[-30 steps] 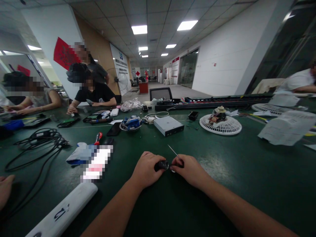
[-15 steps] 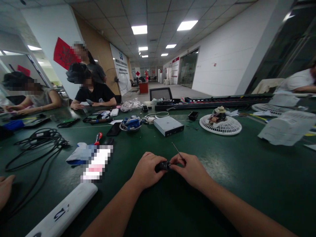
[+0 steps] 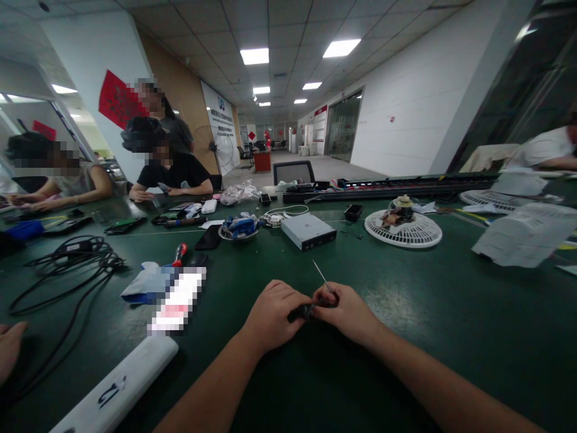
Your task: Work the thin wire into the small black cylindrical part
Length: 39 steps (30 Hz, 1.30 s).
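Observation:
Above the near middle of the green table, my left hand (image 3: 273, 316) is closed around a small black cylindrical part (image 3: 307, 311). My right hand (image 3: 346, 310) meets it from the right, its thumb and fingertips pinched at the part's end. A thin metal rod (image 3: 321, 273) sticks up and to the left out of my right hand's fingers, its lower end hidden in the grip. The fingers cover much of the black part, so its exact kind does not show.
Beyond my hands lie an optical disc drive (image 3: 309, 231), a metal bowl (image 3: 238, 234) with blue cloth, and a white fan grille (image 3: 402, 228). On the left are a glove (image 3: 146, 284), a black cable (image 3: 74, 258) and a long white casing (image 3: 121, 385). Another person's hand (image 3: 9, 349) rests at the left edge.
My two hands have come closer together, and my right fingers now cover the end of the black part that showed before. The rod keeps nearly the same tilt.

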{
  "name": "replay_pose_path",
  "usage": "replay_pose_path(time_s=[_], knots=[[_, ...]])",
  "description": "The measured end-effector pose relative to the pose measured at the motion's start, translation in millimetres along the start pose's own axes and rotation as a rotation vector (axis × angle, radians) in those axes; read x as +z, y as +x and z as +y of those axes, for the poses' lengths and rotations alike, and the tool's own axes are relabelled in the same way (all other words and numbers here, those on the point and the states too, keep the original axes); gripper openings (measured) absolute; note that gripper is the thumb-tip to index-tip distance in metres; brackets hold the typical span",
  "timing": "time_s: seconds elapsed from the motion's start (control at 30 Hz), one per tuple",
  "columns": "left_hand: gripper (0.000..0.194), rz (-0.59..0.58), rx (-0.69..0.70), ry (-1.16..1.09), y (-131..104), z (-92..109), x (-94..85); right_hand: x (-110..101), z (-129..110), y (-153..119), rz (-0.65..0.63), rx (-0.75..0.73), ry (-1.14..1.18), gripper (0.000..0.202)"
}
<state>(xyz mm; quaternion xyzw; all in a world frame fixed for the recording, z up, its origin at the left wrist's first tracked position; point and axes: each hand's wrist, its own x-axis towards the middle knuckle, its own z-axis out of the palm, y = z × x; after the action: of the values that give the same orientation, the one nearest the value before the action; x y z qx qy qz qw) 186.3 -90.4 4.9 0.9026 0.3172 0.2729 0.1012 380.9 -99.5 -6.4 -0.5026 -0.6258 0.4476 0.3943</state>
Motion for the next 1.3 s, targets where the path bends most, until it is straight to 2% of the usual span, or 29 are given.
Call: replay_pose_path(time_s=[0.1,0.2,0.33,0.47,0.57,0.77,0.93,1.1,1.3], knots=[[0.028,0.006,0.017,0.002,0,0,0.5,2,5,3,-0.018,0.038,0.072,0.035],[0.029,0.042,-0.037,0.011,0,0,2.0,1,3,2,0.004,0.023,-0.037,0.028],[0.028,0.138,-0.193,0.039,0,-4,3.8,-4,-9,-5,0.057,-0.040,-0.245,0.015],[0.025,0.255,-0.377,0.089,-2,-14,3.8,-12,-18,-10,0.057,-0.083,-0.460,0.013],[0.025,0.316,-0.458,0.109,-3,-20,3.7,-15,-19,-9,0.046,-0.130,-0.530,0.012],[0.024,0.275,-0.391,0.080,-3,-22,4.5,-15,-13,-4,0.068,-0.241,-0.606,0.018],[0.025,0.265,-0.369,0.078,-2,-21,4.6,-18,-14,-5,0.096,-0.248,-0.686,0.024],[0.027,0.263,-0.333,0.061,-2,-20,4.4,-17,-20,-8,0.062,-0.291,-0.624,0.023],[0.027,0.284,-0.336,0.066,-2,-20,5.1,-16,-15,-6,0.136,-0.271,-0.673,0.026]])
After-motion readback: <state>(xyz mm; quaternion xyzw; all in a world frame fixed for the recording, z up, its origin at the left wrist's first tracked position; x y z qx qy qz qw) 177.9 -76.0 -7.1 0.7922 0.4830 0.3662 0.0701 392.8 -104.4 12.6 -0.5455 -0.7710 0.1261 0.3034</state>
